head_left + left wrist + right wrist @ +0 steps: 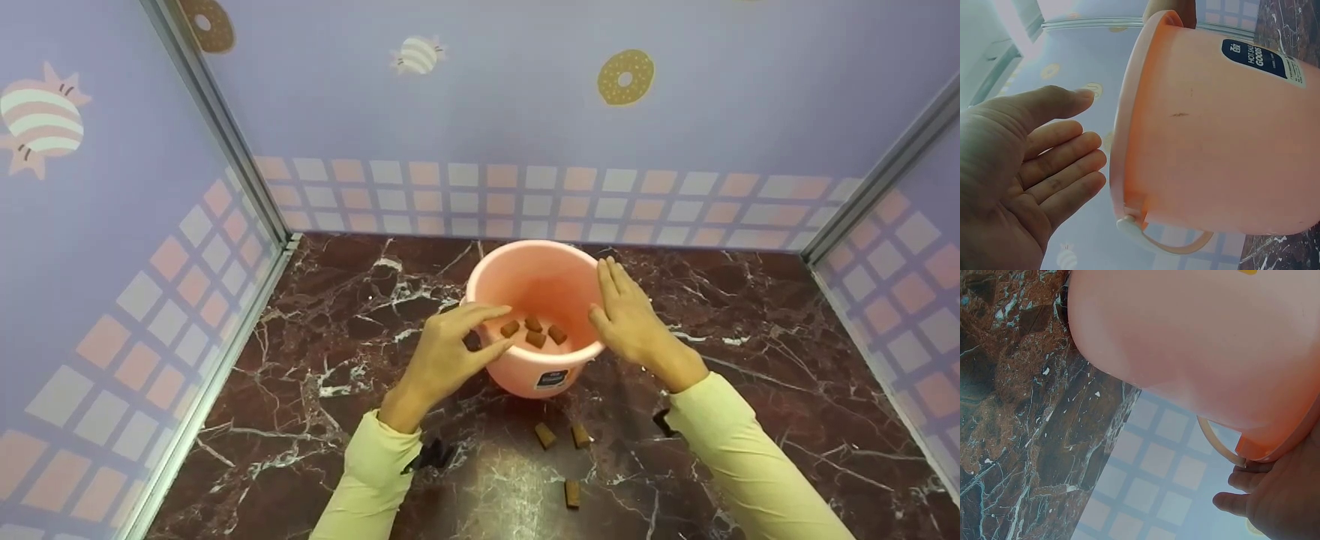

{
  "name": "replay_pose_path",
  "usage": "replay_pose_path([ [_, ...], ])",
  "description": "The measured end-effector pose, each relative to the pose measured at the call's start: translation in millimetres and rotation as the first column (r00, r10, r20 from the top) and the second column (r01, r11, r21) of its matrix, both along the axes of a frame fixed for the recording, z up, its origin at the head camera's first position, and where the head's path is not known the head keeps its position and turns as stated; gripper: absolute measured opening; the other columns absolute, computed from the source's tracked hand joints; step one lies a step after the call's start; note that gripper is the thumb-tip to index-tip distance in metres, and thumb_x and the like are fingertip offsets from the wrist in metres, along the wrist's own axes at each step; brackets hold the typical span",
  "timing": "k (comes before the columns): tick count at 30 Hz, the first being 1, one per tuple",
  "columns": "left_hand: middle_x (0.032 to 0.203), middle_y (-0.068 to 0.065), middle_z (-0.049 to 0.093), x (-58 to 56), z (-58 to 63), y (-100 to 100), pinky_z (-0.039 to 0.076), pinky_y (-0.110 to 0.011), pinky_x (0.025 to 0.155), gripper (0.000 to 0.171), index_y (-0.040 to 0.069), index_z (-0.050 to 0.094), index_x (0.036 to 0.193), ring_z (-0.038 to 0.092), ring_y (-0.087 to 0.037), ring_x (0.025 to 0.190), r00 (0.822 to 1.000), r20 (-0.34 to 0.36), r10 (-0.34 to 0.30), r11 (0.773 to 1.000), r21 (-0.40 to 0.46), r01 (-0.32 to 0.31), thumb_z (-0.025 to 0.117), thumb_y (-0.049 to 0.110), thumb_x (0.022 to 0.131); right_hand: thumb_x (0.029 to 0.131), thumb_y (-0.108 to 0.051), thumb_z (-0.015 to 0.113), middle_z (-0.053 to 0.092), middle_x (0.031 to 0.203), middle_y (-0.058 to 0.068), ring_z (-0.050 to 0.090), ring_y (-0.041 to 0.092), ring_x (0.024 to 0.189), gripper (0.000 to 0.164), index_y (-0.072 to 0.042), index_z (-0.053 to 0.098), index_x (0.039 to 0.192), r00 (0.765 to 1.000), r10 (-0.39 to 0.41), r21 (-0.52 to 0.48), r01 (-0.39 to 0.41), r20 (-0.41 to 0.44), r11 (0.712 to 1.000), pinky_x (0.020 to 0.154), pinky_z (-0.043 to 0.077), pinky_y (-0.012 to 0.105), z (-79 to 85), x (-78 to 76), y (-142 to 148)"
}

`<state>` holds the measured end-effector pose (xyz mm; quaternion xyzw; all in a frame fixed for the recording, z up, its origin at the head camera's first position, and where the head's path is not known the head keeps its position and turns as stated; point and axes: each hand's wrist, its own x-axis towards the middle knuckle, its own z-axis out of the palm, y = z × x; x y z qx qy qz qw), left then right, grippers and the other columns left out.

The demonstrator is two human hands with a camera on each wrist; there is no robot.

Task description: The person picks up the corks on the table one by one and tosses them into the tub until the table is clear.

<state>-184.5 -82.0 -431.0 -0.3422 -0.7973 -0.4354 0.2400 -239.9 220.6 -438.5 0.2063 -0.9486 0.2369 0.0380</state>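
Observation:
A pink plastic bucket (506, 373) with a dark label stands upright on the marble-look tabletop. Inside it lie several small brown blocks (535, 339). My left hand (442, 349) is over the bucket's left rim with thumb and fingers spread apart, and nothing is between them. In the left wrist view, the left palm and fingers (1067, 163) show bare beside the rim (1123, 129). At the right rim, my right hand (634, 322) rests with its fingers extended along the outside and the thumb at the edge. The right wrist view shows its fingers (1231, 502) near the bucket's handle (1216, 441).
In front of the bucket, three more brown blocks lie on the tabletop (337, 450): a left one (544, 436), a right one (580, 436) and a nearer one (572, 494). Patterned panels (510, 112) wall the table at the back and both sides.

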Motion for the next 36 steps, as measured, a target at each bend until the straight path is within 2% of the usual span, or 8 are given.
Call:
replay_pose_path([
  [7, 0.119, -0.016, 0.077, 6.5, -1.7, -2, 0.055, -0.037, 0.106, 0.039, -0.004, 0.076, 0.118, 0.074, -0.028, 0.110, 1.000, -0.010, -0.003, 1.000, 0.012, 0.003, 0.090, 0.003, 0.083, 0.106, -0.018, 0.045, 0.008, 0.169, 0.037, 0.009, 0.053, 0.157, 0.074, 0.017, 0.011, 0.161, 1.000, -0.001, -0.002, 0.001, -0.002, 1.000, 0.129, 0.007, 0.062, -0.3, -0.5, 0],
  [14, 0.118, -0.014, 0.077, 11.9, -4.5, -3, 0.055, -0.035, 0.106, 0.041, -0.003, 0.076, 0.120, 0.075, -0.027, 0.107, 0.999, -0.036, -0.021, 0.999, 0.038, 0.023, 0.089, -0.001, 0.081, 0.105, -0.018, 0.045, 0.008, 0.169, 0.037, 0.009, 0.052, 0.157, 0.074, 0.017, 0.011, 0.160, 1.000, -0.005, -0.003, 0.005, -0.001, 1.000, 0.129, 0.007, 0.061, 0.6, 0.2, -1],
  [23, 0.117, -0.014, 0.077, 17.7, -7.4, -4, 0.057, -0.036, 0.103, 0.042, -0.002, 0.076, 0.119, 0.075, -0.027, 0.106, 0.997, -0.074, -0.011, 0.999, 0.033, 0.013, 0.092, 0.003, 0.080, 0.105, -0.016, 0.047, 0.008, 0.169, 0.038, 0.010, 0.052, 0.157, 0.074, 0.017, 0.011, 0.160, 1.000, -0.005, 0.001, 0.005, -0.007, 1.000, 0.129, 0.008, 0.061, -0.7, -0.8, 0],
  [36, 0.119, -0.017, 0.076, 24.0, -13.0, -8, 0.057, -0.038, 0.104, 0.041, -0.004, 0.076, 0.118, 0.074, -0.031, 0.111, 0.999, -0.050, -0.018, 0.998, 0.061, 0.021, 0.091, 0.001, 0.080, 0.106, -0.018, 0.046, 0.007, 0.169, 0.037, 0.009, 0.052, 0.157, 0.074, 0.016, 0.010, 0.161, 1.000, -0.007, 0.001, 0.007, 0.007, 1.000, 0.129, 0.006, 0.061, 0.0, -0.3, -1],
])
